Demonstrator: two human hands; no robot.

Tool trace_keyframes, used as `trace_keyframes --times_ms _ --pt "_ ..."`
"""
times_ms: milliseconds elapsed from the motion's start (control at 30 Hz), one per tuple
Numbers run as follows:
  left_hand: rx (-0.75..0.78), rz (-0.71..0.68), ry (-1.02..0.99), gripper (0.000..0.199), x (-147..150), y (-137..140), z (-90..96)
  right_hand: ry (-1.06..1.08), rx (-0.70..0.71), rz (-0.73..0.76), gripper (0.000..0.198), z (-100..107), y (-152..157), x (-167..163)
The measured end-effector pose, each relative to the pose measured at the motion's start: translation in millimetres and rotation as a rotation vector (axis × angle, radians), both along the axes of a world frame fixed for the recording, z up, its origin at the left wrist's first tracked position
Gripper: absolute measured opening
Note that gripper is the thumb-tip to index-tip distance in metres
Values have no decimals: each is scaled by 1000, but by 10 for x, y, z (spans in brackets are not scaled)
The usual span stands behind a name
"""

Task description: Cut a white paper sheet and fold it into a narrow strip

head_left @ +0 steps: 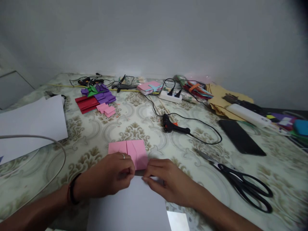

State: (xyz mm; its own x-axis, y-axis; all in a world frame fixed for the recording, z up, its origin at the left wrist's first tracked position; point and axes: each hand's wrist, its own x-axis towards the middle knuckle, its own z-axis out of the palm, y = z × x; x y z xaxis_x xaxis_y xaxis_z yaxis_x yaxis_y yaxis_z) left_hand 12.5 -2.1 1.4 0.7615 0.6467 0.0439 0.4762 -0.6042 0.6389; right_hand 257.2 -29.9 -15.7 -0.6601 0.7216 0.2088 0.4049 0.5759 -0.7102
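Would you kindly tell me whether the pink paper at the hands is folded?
Folded: the pink paper shows a vertical seam and slanting fold lines.

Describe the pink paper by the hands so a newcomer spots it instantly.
On the patterned tablecloth, find the left hand and right hand. They partly hide the pink paper. Unlike the pink pieces farther back, it shows a straight central seam.

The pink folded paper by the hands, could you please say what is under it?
Patterned tablecloth shows beyond the pink folded paper; anything directly beneath is covered.
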Motion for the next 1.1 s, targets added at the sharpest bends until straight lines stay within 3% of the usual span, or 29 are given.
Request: trace_keyframes --times_ms 300,533,700,867,1100 --pt "-88 54 109 11 -104 171 78 30 -52 -114 24 188 165 263" --pt "-115 131 67 15 -221 286 223 -24 -116 -181 29 257 342 611" --pt "-72 249 77 18 -366 439 324 -78 -125 -219 34 289 428 807" --pt "-2 416 15 23 -400 501 268 -81 -180 -234 31 257 412 733" --pt "9 154 23 16 -202 307 76 -36 -172 -205 26 153 297 435"
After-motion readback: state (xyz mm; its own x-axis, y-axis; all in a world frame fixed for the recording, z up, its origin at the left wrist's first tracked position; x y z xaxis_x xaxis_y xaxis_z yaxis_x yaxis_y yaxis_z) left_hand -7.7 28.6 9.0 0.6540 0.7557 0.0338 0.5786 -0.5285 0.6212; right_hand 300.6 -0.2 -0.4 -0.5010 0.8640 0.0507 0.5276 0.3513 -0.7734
